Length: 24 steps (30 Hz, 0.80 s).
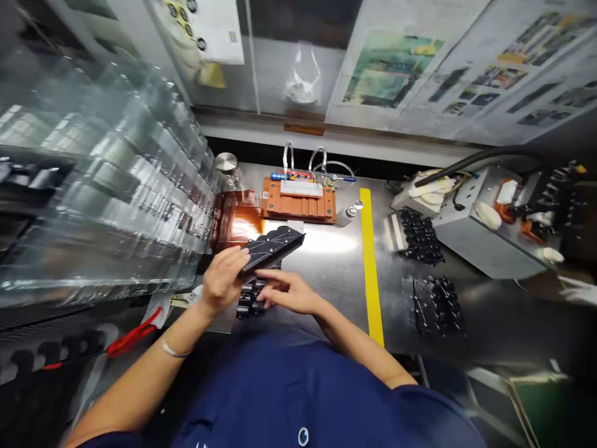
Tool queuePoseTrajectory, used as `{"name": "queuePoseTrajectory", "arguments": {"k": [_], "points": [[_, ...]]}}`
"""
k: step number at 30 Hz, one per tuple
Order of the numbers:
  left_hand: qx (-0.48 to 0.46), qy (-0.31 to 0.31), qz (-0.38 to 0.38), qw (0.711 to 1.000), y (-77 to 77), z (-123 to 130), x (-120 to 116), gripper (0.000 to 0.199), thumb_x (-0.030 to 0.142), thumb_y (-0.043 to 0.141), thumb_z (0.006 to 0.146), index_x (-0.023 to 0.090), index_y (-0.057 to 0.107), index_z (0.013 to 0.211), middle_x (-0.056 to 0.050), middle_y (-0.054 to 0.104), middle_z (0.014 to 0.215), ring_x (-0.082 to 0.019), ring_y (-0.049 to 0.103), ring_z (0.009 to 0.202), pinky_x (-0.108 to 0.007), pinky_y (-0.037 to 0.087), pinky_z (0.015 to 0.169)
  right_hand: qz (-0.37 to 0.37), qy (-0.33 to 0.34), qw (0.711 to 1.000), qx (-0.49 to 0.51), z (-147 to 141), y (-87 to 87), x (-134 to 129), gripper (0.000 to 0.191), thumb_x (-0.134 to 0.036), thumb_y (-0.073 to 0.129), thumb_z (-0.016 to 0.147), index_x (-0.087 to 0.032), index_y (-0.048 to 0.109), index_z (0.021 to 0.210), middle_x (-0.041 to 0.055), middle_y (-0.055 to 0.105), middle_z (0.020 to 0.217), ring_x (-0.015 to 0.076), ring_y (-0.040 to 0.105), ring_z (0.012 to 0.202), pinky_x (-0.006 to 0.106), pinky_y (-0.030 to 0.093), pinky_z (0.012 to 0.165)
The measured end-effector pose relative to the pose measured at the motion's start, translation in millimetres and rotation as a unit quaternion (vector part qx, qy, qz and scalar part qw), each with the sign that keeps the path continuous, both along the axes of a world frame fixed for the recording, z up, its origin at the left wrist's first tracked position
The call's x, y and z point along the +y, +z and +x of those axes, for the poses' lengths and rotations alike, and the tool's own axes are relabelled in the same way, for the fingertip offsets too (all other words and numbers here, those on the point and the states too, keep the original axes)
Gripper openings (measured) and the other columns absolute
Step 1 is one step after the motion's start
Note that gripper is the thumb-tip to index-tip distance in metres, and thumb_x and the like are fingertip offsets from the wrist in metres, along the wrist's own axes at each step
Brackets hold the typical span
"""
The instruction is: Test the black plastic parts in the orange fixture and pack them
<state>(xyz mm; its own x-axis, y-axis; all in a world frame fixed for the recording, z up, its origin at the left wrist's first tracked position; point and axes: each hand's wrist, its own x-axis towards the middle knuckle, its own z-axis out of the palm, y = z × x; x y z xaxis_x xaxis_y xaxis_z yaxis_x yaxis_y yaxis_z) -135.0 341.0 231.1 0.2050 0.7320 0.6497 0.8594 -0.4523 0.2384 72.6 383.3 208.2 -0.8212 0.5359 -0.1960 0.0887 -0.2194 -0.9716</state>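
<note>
My left hand is closed round the near left end of a black moulded part with a scalloped edge, holding it tilted above the bench. Small bright pins or screws dot its upper face. Just below and to the right, my right hand has its fingers apart and pointing left, near the part's lower edge. Whether a fingertip touches it I cannot tell. Under both hands lies another black ribbed part, half hidden. Behind the held part stands an orange-brown fixture with metal hoses.
Stacked clear plastic trays rise on the left. A yellow tape strip crosses the steel bench. To its right are black ribbed parts and a grey machine box. A small metal-topped bottle stands near the fixture. Another person's white-gloved hand shows far right.
</note>
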Motion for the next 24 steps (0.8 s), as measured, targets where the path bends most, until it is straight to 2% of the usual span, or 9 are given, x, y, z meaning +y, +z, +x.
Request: {"name": "queuePoseTrajectory", "arguments": {"k": [2, 4, 6, 8, 11, 14, 17, 21, 24], "points": [[0.022, 0.065, 0.005, 0.998, 54.0, -37, -13, 0.051, 0.015, 0.058, 0.078, 0.028, 0.049, 0.127, -0.006, 0.065, 0.112, -0.025, 0.061, 0.108, -0.044, 0.052, 0.092, -0.016, -0.082, 0.996, -0.001, 8, -8.2, 15, 0.046, -0.038, 0.055, 0.083, -0.019, 0.055, 0.125, 0.0023, 0.071, 0.082, 0.0133, 0.066, 0.065, 0.029, 0.055, 0.066], [0.04, 0.191, 0.023, 0.98, 111.1, -78, -17, 0.054, 0.028, 0.064, 0.078, 0.025, 0.048, 0.13, -0.007, 0.062, 0.118, -0.027, 0.058, 0.111, -0.046, 0.047, 0.097, 0.03, -0.157, 0.985, -0.057, 9, -22.8, 31, 0.039, -0.035, 0.055, 0.082, -0.016, 0.06, 0.116, 0.0028, 0.07, 0.078, 0.0145, 0.066, 0.067, 0.031, 0.055, 0.068], [0.035, 0.335, 0.005, 0.941, 157.9, -118, -6, 0.061, 0.047, 0.063, 0.078, 0.016, 0.048, 0.128, -0.009, 0.057, 0.121, -0.031, 0.054, 0.116, -0.05, 0.04, 0.1, 0.11, -0.164, 0.972, -0.125, -3, -37.6, 42, 0.032, -0.029, 0.053, 0.083, -0.015, 0.063, 0.11, 0.0034, 0.069, 0.077, 0.016, 0.066, 0.071, 0.032, 0.054, 0.071], [0.051, 0.394, -0.043, 0.917, 185.4, -154, 19, 0.085, 0.066, 0.056, 0.075, 0.001, 0.042, 0.128, -0.014, 0.05, 0.125, -0.038, 0.045, 0.123, -0.057, 0.031, 0.101, 0.229, -0.106, 0.947, -0.2, -27, -48.4, 46, 0.031, -0.024, 0.05, 0.085, -0.016, 0.063, 0.112, 0.0049, 0.071, 0.085, 0.0172, 0.066, 0.079, 0.034, 0.054, 0.077], [0.066, 0.394, -0.144, 0.905, 190.9, -194, 62, 0.089, 0.069, 0.041, 0.084, -0.009, 0.036, 0.127, -0.02, 0.044, 0.133, -0.039, 0.035, 0.129, -0.06, 0.024, 0.104, 0.377, -0.01, 0.883, -0.278, -74, -57.2, 47, 0.036, -0.019, 0.05, 0.087, -0.017, 0.059, 0.122, 0.009, 0.068, 0.111, 0.02, 0.061, 0.103, 0.035, 0.048, 0.092], [0.102, 0.298, -0.202, 0.927, 177.9, -221, 81, 0.092, 0.07, 0.039, 0.084, -0.007, 0.031, 0.135, -0.021, 0.031, 0.147, -0.039, 0.022, 0.137, -0.062, 0.015, 0.107, 0.416, 0.031, 0.857, -0.303, -115, -65.1, 53, 0.041, -0.019, 0.053, 0.086, -0.015, 0.057, 0.126, 0.0136, 0.06, 0.125, 0.0245, 0.052, 0.118, 0.038, 0.042, 0.1], [0.138, 0.221, -0.241, 0.935, 168.1, -239, 73, 0.095, 0.075, 0.042, 0.078, 0.0, 0.035, 0.137, -0.017, 0.029, 0.151, -0.039, 0.019, 0.14, -0.067, 0.006, 0.106, 0.439, 0.067, 0.835, -0.325, -140, -76.5, 58, 0.05, -0.02, 0.058, 0.084, -0.013, 0.051, 0.132, 0.0173, 0.05, 0.135, 0.0285, 0.044, 0.126, 0.043, 0.038, 0.103], [0.084, 0.153, -0.223, 0.959, 158.1, -248, 53, 0.083, 0.068, 0.05, 0.079, 0.0, 0.049, 0.126, -0.016, 0.051, 0.135, -0.033, 0.037, 0.133, -0.056, 0.02, 0.111, 0.461, 0.104, 0.806, -0.357, -153, -89.6, 58, 0.059, -0.023, 0.062, 0.082, -0.017, 0.043, 0.138, 0.0179, 0.042, 0.143, 0.0303, 0.035, 0.133, 0.049, 0.032, 0.105], [0.069, 0.132, -0.173, 0.974, 150.2, -248, 52, 0.069, 0.055, 0.05, 0.086, -0.002, 0.05, 0.125, -0.017, 0.054, 0.132, -0.028, 0.041, 0.131, -0.049, 0.024, 0.112, 0.477, 0.12, 0.785, -0.376, -158, -93.3, 56, 0.059, -0.025, 0.062, 0.083, -0.019, 0.042, 0.138, 0.0179, 0.039, 0.145, 0.0303, 0.033, 0.135, 0.049, 0.03, 0.106]]}}
